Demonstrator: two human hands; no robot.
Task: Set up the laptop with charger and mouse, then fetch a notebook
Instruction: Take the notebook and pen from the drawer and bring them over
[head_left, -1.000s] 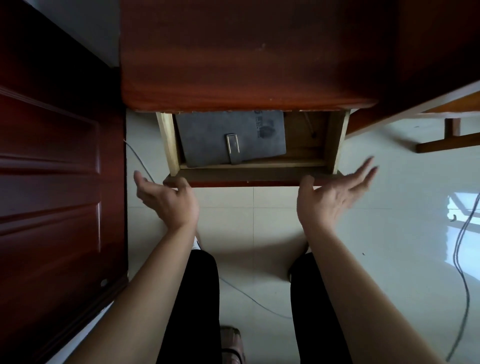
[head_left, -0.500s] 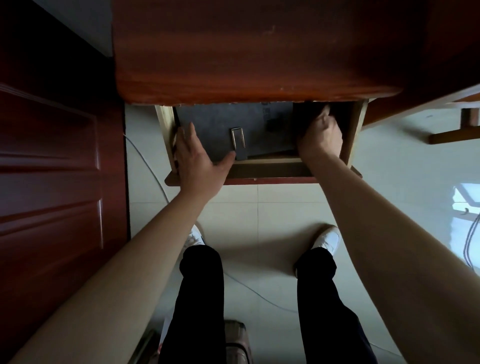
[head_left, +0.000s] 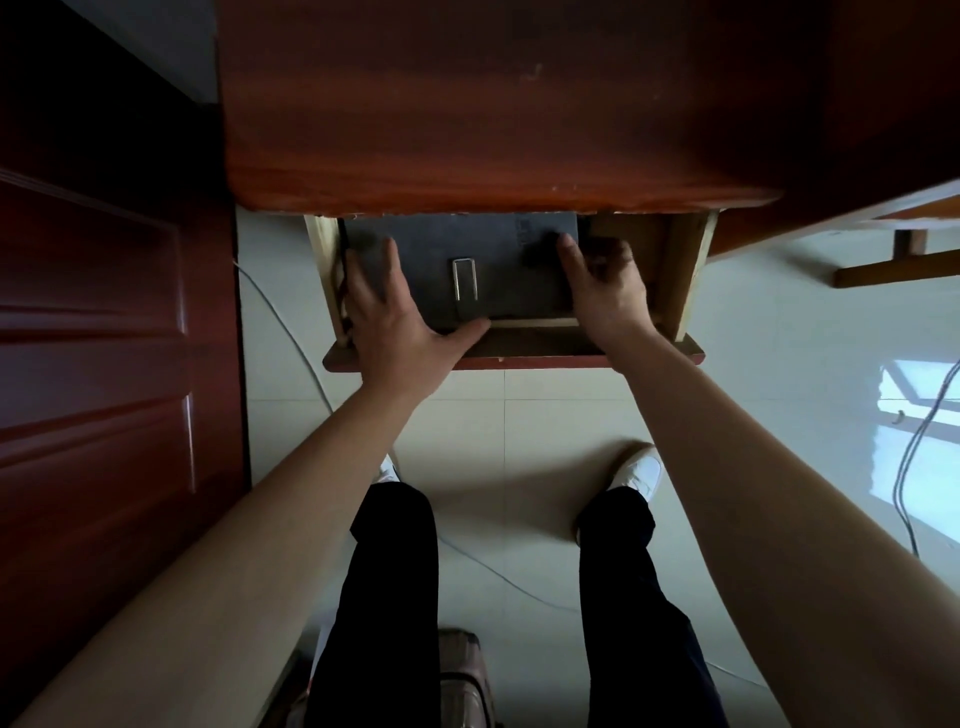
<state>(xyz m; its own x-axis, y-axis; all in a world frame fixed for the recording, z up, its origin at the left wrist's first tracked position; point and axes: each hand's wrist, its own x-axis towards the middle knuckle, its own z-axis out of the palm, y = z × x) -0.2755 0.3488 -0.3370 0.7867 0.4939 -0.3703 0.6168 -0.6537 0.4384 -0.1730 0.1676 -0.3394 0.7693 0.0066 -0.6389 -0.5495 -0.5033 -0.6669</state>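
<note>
A dark grey notebook (head_left: 498, 244) with a metal clasp (head_left: 464, 280) lies in the pulled-out wooden drawer (head_left: 685, 270) under the red-brown desk top (head_left: 493, 104). Its far part is hidden beneath the desk edge. My left hand (head_left: 395, 322) rests flat on the notebook's left side, with the fingers straight and the thumb stretched along its near edge. My right hand (head_left: 602, 291) is at the notebook's right edge, and its fingers curl down around that edge. No laptop, charger or mouse is in view.
A dark red door (head_left: 104, 364) stands close on the left. My legs and white shoes are on the pale tiled floor below the drawer. A thin cable (head_left: 914, 457) runs over the floor at the right. A brownish bag (head_left: 462, 675) sits between my legs.
Both hands went from hovering in front of the drawer into it. The left hand now lies on the notebook. The right hand moved from the drawer's empty right part to the notebook's edge.
</note>
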